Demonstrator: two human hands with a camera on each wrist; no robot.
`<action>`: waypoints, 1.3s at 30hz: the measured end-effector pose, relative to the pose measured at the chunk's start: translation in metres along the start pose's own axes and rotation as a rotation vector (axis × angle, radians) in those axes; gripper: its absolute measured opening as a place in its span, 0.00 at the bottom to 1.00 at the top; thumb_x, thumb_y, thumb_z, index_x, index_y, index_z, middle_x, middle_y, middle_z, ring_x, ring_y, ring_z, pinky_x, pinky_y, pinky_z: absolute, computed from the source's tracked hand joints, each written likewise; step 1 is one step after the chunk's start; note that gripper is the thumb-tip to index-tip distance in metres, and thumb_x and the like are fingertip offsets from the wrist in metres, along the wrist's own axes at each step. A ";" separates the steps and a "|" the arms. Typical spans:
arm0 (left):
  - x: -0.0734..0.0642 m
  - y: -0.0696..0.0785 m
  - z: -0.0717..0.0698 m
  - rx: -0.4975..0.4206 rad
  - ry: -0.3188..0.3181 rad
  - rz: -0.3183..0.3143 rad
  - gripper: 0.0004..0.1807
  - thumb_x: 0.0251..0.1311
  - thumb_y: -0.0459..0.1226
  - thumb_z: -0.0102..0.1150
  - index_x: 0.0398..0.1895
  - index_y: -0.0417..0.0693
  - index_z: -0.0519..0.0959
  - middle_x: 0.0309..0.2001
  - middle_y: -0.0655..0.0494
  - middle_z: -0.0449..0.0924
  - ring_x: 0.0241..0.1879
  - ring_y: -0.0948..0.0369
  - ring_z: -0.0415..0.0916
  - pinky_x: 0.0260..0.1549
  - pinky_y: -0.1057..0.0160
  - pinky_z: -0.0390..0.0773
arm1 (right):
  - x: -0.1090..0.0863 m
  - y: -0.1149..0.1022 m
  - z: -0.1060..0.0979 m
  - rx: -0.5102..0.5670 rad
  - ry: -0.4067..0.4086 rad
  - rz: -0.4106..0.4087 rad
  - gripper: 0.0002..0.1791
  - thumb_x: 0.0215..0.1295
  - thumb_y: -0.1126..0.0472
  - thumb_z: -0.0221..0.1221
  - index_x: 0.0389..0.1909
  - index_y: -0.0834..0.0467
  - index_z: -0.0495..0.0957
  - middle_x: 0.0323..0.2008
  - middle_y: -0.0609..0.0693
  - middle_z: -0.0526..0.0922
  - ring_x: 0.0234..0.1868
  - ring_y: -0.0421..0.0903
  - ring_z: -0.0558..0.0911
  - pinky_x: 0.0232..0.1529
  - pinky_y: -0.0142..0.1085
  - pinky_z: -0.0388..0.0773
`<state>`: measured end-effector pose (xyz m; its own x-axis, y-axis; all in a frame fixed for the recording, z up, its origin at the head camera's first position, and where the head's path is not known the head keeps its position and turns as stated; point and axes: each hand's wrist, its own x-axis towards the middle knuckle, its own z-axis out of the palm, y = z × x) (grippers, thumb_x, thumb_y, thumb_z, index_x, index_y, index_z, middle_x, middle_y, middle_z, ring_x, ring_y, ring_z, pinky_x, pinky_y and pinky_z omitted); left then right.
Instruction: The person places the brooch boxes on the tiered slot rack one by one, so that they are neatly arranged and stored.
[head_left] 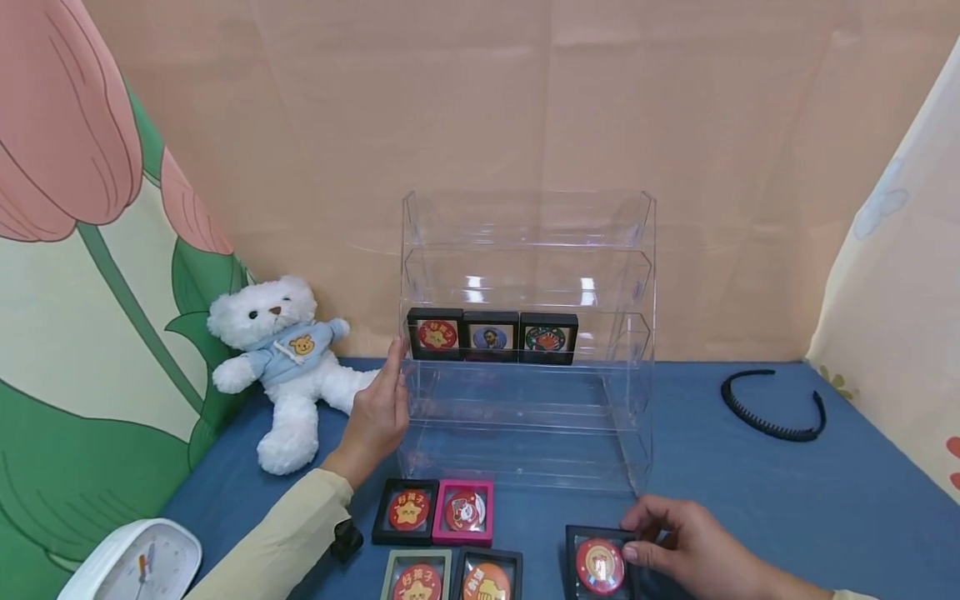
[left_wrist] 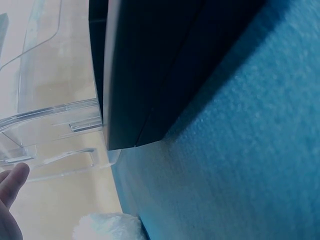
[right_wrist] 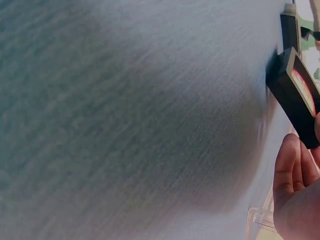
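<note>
A clear tiered acrylic display rack [head_left: 525, 417] stands in the middle of the head view. My left hand [head_left: 378, 408] is at its left side, fingers extended upward along the edge. In the right hand [head_left: 686, 542], a black badge display case [head_left: 572, 567] with a round red badge is pinched by its right side between thumb and fingers. The right wrist view shows this black case [right_wrist: 287, 82] tilted, with the fingertips at one end. Three black-framed badge cases [head_left: 491, 337] sit side by side on the rack's middle tier, towards the left.
In front of the rack lie a black case [head_left: 381, 533], a pink case [head_left: 487, 512], a green case [head_left: 390, 575] and another black case [head_left: 516, 567]. A white teddy bear [head_left: 288, 375] sits left, a black headband [head_left: 780, 432] lies right, and a white clock-like object [head_left: 135, 567] stands front left.
</note>
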<state>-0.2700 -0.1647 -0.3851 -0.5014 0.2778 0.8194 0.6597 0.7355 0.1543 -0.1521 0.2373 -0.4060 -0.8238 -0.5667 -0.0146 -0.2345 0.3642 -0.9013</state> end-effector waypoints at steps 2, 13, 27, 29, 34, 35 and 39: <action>-0.001 0.000 0.000 0.001 0.000 0.000 0.29 0.72 0.35 0.37 0.73 0.36 0.48 0.68 0.41 0.58 0.56 0.45 0.71 0.42 0.54 0.78 | 0.000 0.000 0.000 0.017 -0.002 0.006 0.09 0.64 0.61 0.60 0.40 0.62 0.76 0.34 0.48 0.80 0.32 0.43 0.79 0.28 0.37 0.79; 0.000 0.000 0.000 0.007 0.004 -0.002 0.29 0.72 0.36 0.36 0.73 0.36 0.48 0.69 0.42 0.58 0.53 0.45 0.73 0.41 0.54 0.78 | -0.002 -0.006 -0.004 0.061 -0.016 0.020 0.10 0.63 0.60 0.61 0.40 0.63 0.76 0.34 0.52 0.81 0.33 0.44 0.81 0.29 0.39 0.81; 0.001 0.001 0.000 -0.003 0.003 -0.005 0.29 0.73 0.37 0.35 0.73 0.36 0.48 0.68 0.41 0.59 0.53 0.45 0.73 0.42 0.54 0.78 | -0.007 -0.018 -0.019 -0.061 0.079 -0.020 0.10 0.61 0.59 0.63 0.39 0.60 0.78 0.35 0.49 0.81 0.34 0.44 0.81 0.29 0.38 0.80; 0.000 0.000 0.000 -0.001 0.007 -0.001 0.29 0.73 0.37 0.35 0.73 0.36 0.48 0.68 0.42 0.58 0.52 0.45 0.74 0.42 0.54 0.78 | -0.007 -0.019 -0.021 -0.085 0.106 -0.021 0.09 0.60 0.59 0.63 0.38 0.59 0.78 0.34 0.48 0.81 0.34 0.43 0.81 0.28 0.38 0.80; 0.000 0.000 0.000 0.003 0.012 0.001 0.28 0.74 0.39 0.33 0.73 0.36 0.48 0.69 0.42 0.58 0.51 0.45 0.74 0.40 0.54 0.79 | -0.007 -0.027 -0.029 -0.167 0.173 -0.010 0.09 0.58 0.56 0.65 0.35 0.57 0.79 0.33 0.47 0.82 0.33 0.42 0.81 0.28 0.37 0.80; 0.000 0.000 0.000 0.004 0.013 0.002 0.28 0.74 0.39 0.32 0.73 0.36 0.48 0.69 0.42 0.58 0.51 0.45 0.74 0.40 0.54 0.79 | -0.007 -0.029 -0.031 -0.185 0.187 -0.008 0.09 0.58 0.55 0.65 0.35 0.56 0.79 0.34 0.46 0.82 0.33 0.42 0.81 0.28 0.37 0.80; 0.000 0.000 0.000 0.004 0.010 -0.004 0.29 0.75 0.42 0.28 0.73 0.36 0.48 0.68 0.41 0.58 0.53 0.45 0.73 0.41 0.54 0.78 | -0.008 -0.036 -0.037 -0.273 0.268 -0.045 0.07 0.58 0.55 0.66 0.34 0.52 0.80 0.33 0.44 0.82 0.32 0.40 0.81 0.28 0.36 0.81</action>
<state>-0.2700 -0.1641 -0.3850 -0.4982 0.2691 0.8243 0.6556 0.7390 0.1551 -0.1562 0.2564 -0.3571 -0.9070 -0.3860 0.1683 -0.3720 0.5472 -0.7498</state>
